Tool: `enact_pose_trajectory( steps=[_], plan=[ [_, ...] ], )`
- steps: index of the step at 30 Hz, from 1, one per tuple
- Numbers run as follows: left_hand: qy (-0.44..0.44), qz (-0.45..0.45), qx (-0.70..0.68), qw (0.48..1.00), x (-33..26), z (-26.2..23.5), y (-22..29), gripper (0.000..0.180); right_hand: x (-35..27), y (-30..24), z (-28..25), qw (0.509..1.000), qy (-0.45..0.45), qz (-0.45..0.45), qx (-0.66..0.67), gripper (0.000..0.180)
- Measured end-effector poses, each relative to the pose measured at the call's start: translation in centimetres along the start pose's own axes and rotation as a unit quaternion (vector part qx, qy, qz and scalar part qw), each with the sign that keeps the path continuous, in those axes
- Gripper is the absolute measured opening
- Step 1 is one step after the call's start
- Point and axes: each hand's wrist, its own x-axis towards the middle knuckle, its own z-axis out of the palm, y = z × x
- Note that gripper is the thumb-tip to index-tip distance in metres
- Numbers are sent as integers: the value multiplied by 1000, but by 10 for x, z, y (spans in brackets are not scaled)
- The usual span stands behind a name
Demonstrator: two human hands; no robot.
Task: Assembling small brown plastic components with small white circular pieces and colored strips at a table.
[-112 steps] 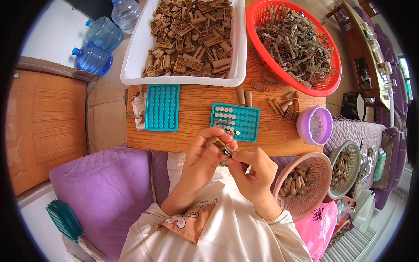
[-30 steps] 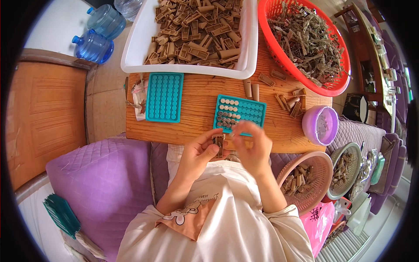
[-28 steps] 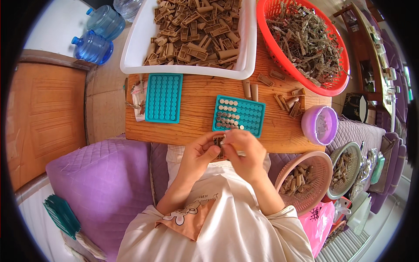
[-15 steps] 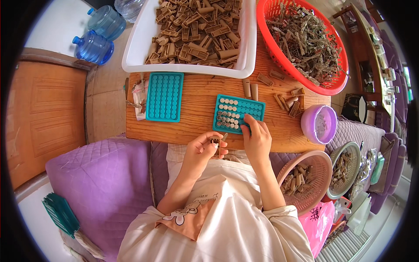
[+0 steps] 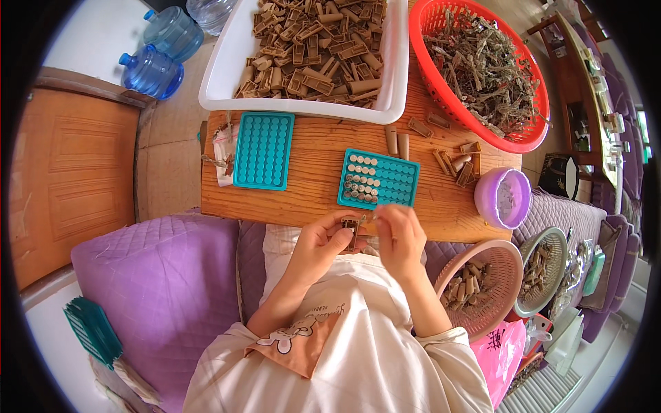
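Left hand (image 5: 323, 241): fingers curled, pinching a small brown part (image 5: 352, 227) at the near edge of the tabletop (image 5: 310, 172). Right hand (image 5: 401, 233): fingertips pressed together on something tiny just beside that part; what it is cannot be told. Teal tray (image 5: 379, 180), partly filled, just beyond the hands. Second teal tray (image 5: 264, 150), left, empty. White tub (image 5: 227, 69) of brown pieces, far. Red basket (image 5: 441, 96), far right. Purple cup (image 5: 504, 198), right. Pink basket (image 5: 482, 289), near right.
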Motion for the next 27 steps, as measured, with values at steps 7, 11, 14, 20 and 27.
enact_pose_trajectory(
  steps=[7, 11, 14, 20, 27],
  plan=[
    [-26, 12, 10, 1000, 2, -2, -10, 27, -3, -9, 7, 996, -13, -73, 42, 25],
    [-7, 4, -3, 1000, 4, -7, -12, 27, -4, -4, 3, 992, -89, -66, 66, 24],
    [-5, -4, 5, 1000, 3, -8, -11, 25, 1, 8, 4, 993, -43, 41, 98, 23],
    [-10, 18, 20, 1000, 5, -9, -10, 22, 14, 46, 18, 988, -28, 70, -138, 22],
    [-1, 21, 14, 1000, 5, -8, -8, 24, 18, 31, 10, 990, -47, 99, -86, 16]
  ],
)
